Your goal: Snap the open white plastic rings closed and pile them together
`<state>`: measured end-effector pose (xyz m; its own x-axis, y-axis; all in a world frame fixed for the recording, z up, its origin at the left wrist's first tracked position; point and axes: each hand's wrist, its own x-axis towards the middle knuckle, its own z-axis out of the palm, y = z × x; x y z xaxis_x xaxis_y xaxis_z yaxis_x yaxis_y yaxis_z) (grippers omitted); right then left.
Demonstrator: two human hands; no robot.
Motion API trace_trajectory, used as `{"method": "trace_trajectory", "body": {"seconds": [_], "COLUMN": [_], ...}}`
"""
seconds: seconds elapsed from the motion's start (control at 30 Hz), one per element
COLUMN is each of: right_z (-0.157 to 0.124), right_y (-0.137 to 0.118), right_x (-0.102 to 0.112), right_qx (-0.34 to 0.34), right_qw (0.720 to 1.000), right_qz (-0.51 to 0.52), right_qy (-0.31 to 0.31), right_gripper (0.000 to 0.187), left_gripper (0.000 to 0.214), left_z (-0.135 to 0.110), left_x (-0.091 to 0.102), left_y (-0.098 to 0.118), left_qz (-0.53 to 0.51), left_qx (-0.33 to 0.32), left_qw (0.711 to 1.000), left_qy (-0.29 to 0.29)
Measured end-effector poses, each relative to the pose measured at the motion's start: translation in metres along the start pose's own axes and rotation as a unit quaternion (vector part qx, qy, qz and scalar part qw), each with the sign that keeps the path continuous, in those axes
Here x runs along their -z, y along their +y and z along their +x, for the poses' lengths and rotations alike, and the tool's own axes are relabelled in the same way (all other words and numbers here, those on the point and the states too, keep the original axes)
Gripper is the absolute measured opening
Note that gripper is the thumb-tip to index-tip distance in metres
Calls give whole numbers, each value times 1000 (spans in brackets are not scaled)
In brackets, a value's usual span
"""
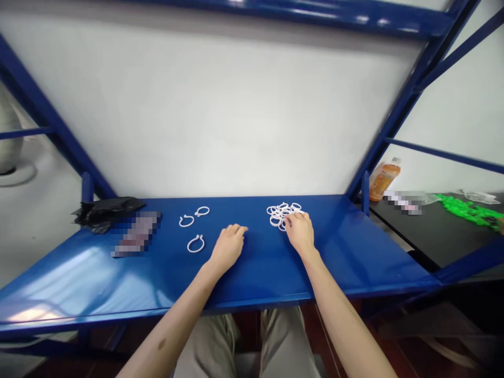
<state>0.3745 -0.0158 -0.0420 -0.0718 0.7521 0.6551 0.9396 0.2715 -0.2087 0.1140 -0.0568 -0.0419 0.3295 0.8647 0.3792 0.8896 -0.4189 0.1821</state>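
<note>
On the blue table (255,273), my right hand (301,231) reaches into a pile of white plastic curtain rings (275,220). Its thumb and fingers are pinched at a ring on the pile's near right side, partly hidden by the fingers. My left hand (230,244) is low over the table's middle, fingers loosely bent and nothing visible in them. To its left lie three separate open-ended rings: one ring (196,251) nearest me, another ring (186,224) farther back, and a third ring (202,214) at the back.
A black plastic bag (106,212) and a blurred-out flat item (137,233) lie on the left. Blue metal posts (394,118) frame the table against a white wall. On a black table (413,231) at right are an orange bottle (384,181) and bright green pieces (468,211).
</note>
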Motion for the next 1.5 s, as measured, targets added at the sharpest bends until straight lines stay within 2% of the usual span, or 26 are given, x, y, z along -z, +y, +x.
{"method": "trace_trajectory", "body": {"seconds": [0.07, 0.1, 0.17, 0.23, 0.37, 0.47, 0.53, 0.67, 0.83, 0.93, 1.03, 1.27, 1.37, 1.5], "right_z": [0, 1, 3, 5, 3, -5, -12, -19, -18, -18, -18, -24, -27, -28], "right_y": [-3, -4, -7, -13, -37, -58, -68, -76, -77, -80, -82, -75, -67, -65], "right_x": [2, 3, 6, 10, 10, 5, 1, -6, -9, -9, -10, -9, -11, -14], "right_qx": [14, 18, 26, 34, 49, 61, 42, -5, -43, -40, -29, 42, 85, 110], "right_qw": [999, 998, 997, 996, 994, 981, 962, 926, 913, 906, 908, 931, 933, 934], "right_qz": [1, 3, 10, 23, 93, 179, 248, 347, 385, 401, 400, 351, 337, 328], "right_qy": [39, 57, 76, 74, 30, -50, -102, -151, -126, -128, -119, -92, -95, -90], "right_gripper": [22, 23, 23, 23, 23, 20, 19, 16, 17, 19, 19, 19, 20, 18], "left_gripper": [36, 36, 33, 28, 20, 18, 16, 15, 17, 20, 21, 12, 2, 11], "left_z": [1, 2, 3, 4, 8, 10, 11, 13, 14, 15, 16, 12, 9, 7], "left_x": [0, 0, 0, -1, -2, -3, -3, -3, -5, -11, -16, -15, -11, -6], "left_y": [2, 2, -1, -4, -5, 0, 5, 12, 12, 9, 6, 8, 11, 11], "left_qz": [-37, -35, 3, 47, 26, -51, -119, -276, -437, -501, -531, -528, -495, -421], "left_qx": [-29, -17, 47, 106, 114, 94, 81, 100, 134, 159, 174, 180, 166, 125], "left_qw": [998, 998, 995, 990, 993, 994, 989, 951, 883, 844, 823, 824, 849, 894], "left_qy": [28, 50, 88, 84, 32, 33, 44, 94, 109, 107, 106, 101, 86, 92]}}
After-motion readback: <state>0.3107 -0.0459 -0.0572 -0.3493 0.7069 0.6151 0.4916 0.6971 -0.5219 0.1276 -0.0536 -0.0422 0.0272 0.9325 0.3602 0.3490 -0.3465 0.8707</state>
